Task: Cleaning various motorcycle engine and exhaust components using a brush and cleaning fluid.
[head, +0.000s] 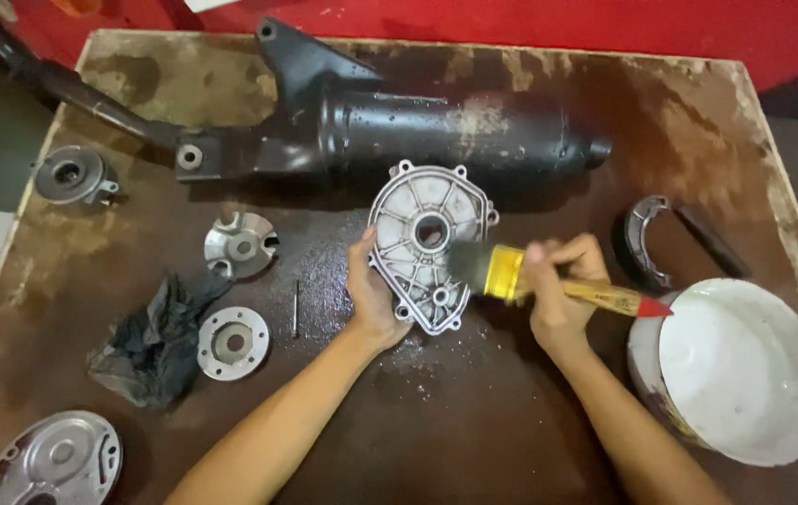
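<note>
Our left hand (371, 295) grips the metal engine cover (429, 245) while our right hand (560, 285) squeezes the paintbrush (511, 273), scrubbing it; other parts wait nearby.

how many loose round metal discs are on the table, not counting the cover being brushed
4, all left of the left hand: one at the left edge, one by the exhaust, one beside the black rag, one at the bottom-left corner.
</note>
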